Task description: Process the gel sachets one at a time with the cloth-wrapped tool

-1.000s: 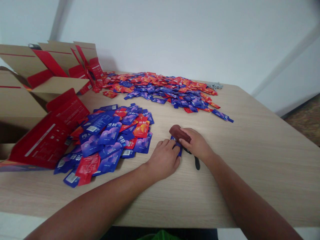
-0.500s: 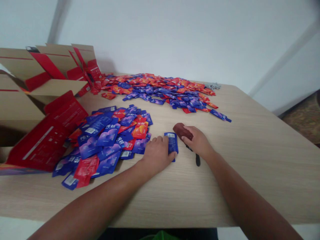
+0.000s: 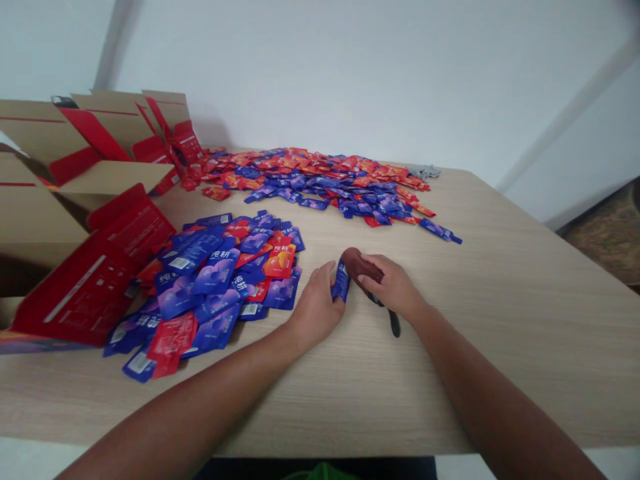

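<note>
My left hand (image 3: 316, 308) is closed round a blue sachet (image 3: 341, 282), lifted on its edge off the wooden table (image 3: 500, 320). My right hand (image 3: 395, 287) grips a dark maroon tool (image 3: 359, 263) whose black end (image 3: 395, 323) sticks out behind the hand on the table. The tool's tip touches the sachet. A heap of blue and red sachets (image 3: 215, 273) lies just left of my left hand.
A larger spread of red and blue sachets (image 3: 325, 177) covers the far middle of the table. Open cardboard boxes with red flaps (image 3: 75, 200) stand at the left. A small grey item (image 3: 425, 172) lies at the far edge. A white wall is behind.
My left hand first pressed the blue sachet flat on the table, slid it left, then lifted it on edge against the maroon tool. The right hand shifted slightly.
</note>
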Available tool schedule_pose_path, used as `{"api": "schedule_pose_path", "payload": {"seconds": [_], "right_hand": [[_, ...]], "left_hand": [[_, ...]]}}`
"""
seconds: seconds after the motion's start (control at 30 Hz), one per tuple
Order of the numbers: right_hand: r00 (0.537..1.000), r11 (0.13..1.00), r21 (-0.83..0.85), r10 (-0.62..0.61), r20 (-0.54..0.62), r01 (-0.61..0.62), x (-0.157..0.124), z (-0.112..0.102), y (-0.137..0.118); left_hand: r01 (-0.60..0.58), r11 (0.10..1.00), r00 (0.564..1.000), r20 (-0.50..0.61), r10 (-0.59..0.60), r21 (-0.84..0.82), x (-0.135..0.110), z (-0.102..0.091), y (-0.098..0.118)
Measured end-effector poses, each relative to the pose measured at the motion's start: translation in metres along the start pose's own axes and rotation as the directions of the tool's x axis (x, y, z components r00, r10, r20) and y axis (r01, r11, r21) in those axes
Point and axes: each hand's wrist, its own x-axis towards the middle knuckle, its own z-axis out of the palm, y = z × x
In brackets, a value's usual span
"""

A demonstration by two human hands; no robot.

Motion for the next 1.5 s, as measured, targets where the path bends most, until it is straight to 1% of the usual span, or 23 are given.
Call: {"api": "schedule_pose_path", "payload": {"seconds": [0.07,0.13,0.2,0.27,0.33,0.37,0.43,0.5,0.6,0.67,0.73,0.83,0.93,1.07,1.17,1.27,1.5], "right_hand": [[0.996,0.998,0.029,0.063,-0.06,-0.061,0.0,0.0,0.001],[0.978,0.99,0.057,0.139,-0.153,-0.132,0.001,0.0,0.002],[0.953,0.981,0.086,0.19,-0.237,-0.174,0.003,-0.002,0.004],[0.931,0.974,0.12,0.219,-0.294,-0.191,0.004,-0.005,0.005],[0.914,0.97,0.15,0.232,-0.332,-0.191,0.004,-0.008,0.003],[0.908,0.97,0.16,0.231,-0.35,-0.185,0.004,-0.009,0.001],[0.903,0.974,0.168,0.207,-0.377,-0.153,0.003,-0.01,-0.006],[0.909,0.981,0.164,0.158,-0.386,-0.101,0.0,-0.012,-0.013],[0.935,0.99,0.138,0.055,-0.351,-0.007,-0.005,-0.013,-0.024],[0.96,0.992,0.108,-0.037,-0.277,0.07,-0.007,-0.012,-0.029],[0.977,0.985,0.084,-0.133,-0.167,0.149,-0.009,-0.01,-0.032],[0.971,0.969,0.07,-0.24,0.008,0.239,-0.009,-0.005,-0.032],[0.959,0.964,0.061,-0.264,0.1,0.259,-0.008,-0.001,-0.031],[0.962,0.969,0.058,-0.247,0.116,0.242,-0.006,0.0,-0.029],[0.964,0.969,0.053,-0.244,0.107,0.239,-0.005,0.0,-0.026],[0.962,0.968,0.027,-0.252,0.108,0.251,-0.005,0.003,-0.022],[0.971,0.963,-0.128,-0.23,0.066,0.237,-0.005,0.008,-0.011]], "left_hand": [[-0.053,0.999,0.997,-0.049,0.053,0.005,0.0,-0.003,0.001],[-0.136,0.99,0.99,-0.043,0.137,0.023,0.0,-0.007,0.003],[-0.24,0.97,0.97,0.041,0.238,0.037,-0.002,-0.009,0.004],[-0.332,0.942,0.933,0.168,0.319,0.058,-0.004,-0.009,0.005],[-0.391,0.915,0.893,0.282,0.35,0.102,-0.007,-0.009,0.006],[-0.407,0.905,0.88,0.32,0.351,0.126,-0.008,-0.008,0.007],[-0.427,0.89,0.865,0.359,0.351,0.158,-0.009,-0.008,0.008],[-0.439,0.88,0.86,0.366,0.354,0.18,-0.009,-0.008,0.009],[-0.449,0.864,0.864,0.355,0.356,0.226,-0.01,-0.01,0.011],[-0.449,0.858,0.869,0.346,0.353,0.251,-0.011,-0.011,0.013],[-0.451,0.852,0.869,0.348,0.351,0.265,-0.012,-0.011,0.015],[-0.464,0.843,0.862,0.362,0.356,0.274,-0.013,-0.011,0.017],[-0.459,0.848,0.863,0.36,0.355,0.265,-0.014,-0.009,0.017],[-0.445,0.865,0.872,0.33,0.361,0.23,-0.015,-0.007,0.016],[-0.473,0.856,0.856,0.34,0.39,0.209,-0.014,-0.007,0.015],[-0.497,0.838,0.842,0.359,0.403,0.224,-0.01,-0.006,0.012],[-0.55,0.789,0.814,0.388,0.432,0.274,-0.006,-0.001,0.006]]}}
